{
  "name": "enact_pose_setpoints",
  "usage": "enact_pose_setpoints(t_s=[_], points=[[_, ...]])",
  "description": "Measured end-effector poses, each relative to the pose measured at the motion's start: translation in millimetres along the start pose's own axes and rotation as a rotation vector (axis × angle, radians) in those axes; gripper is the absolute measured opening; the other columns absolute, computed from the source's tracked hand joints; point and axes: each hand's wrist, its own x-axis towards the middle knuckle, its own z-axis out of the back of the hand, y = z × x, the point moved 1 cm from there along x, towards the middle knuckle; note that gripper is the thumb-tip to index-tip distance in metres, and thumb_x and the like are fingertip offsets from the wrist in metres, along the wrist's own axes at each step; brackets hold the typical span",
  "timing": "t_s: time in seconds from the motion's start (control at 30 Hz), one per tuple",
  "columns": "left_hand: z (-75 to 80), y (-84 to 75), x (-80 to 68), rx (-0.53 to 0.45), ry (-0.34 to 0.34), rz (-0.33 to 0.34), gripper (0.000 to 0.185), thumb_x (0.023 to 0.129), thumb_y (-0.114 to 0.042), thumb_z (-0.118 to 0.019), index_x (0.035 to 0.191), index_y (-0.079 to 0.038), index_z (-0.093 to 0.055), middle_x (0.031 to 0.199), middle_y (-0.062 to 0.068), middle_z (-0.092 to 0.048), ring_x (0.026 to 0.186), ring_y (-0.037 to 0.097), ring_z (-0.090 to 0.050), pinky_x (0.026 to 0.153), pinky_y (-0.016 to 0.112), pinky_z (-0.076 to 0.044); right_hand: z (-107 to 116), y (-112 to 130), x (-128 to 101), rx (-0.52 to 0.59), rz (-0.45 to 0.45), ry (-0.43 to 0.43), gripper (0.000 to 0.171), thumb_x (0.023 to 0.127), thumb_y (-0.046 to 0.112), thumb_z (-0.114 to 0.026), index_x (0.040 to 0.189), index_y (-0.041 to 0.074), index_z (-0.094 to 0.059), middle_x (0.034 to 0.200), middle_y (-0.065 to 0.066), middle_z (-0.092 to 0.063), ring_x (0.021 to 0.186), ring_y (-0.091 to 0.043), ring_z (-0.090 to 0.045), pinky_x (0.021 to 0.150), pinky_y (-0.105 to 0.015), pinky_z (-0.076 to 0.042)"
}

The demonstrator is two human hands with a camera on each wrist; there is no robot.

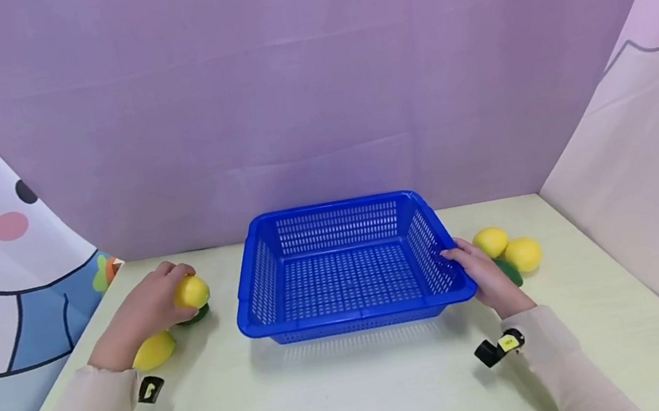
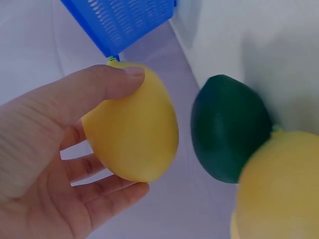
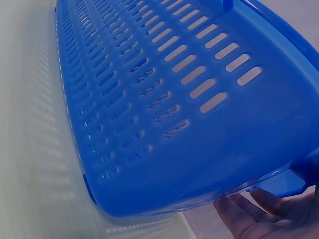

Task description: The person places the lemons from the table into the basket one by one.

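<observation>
Counting across the desk (image 1: 357, 398), we find one blue basket (image 1: 351, 315) at centre, four yellow lemons and two dark green fruits: two lemons and one green at left, the same at right. Our left hand (image 1: 151, 308) reaches forward at centre left, fingers and thumb curled round a lemon (image 1: 191, 291), the green fruit (image 1: 196, 315) just beside it. Our right hand (image 1: 481, 272) lies with fingers relaxed against the basket's right rim, holding nothing.
</observation>
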Motion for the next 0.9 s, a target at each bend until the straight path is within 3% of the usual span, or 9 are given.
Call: enact_pose_setpoints(t_s=[0.9], points=[[30.4, -34.7, 25.3, -0.047, -0.035, -0.049, 0.053, 0.074, -0.021, -0.08, 0.117, -0.003, -0.055, 0.108, 0.017, -0.055, 0.093, 0.033, -0.051, 0.082, 0.051, -0.047, -3.6, 3.4, -2.8, -0.003, 0.016, 0.016, 0.057, 0.1, 0.027, -0.041, 0.147, 0.004, -0.02, 0.117, -0.015, -0.051, 0.092, -0.016, -0.06, 0.08, -0.032, -0.054]])
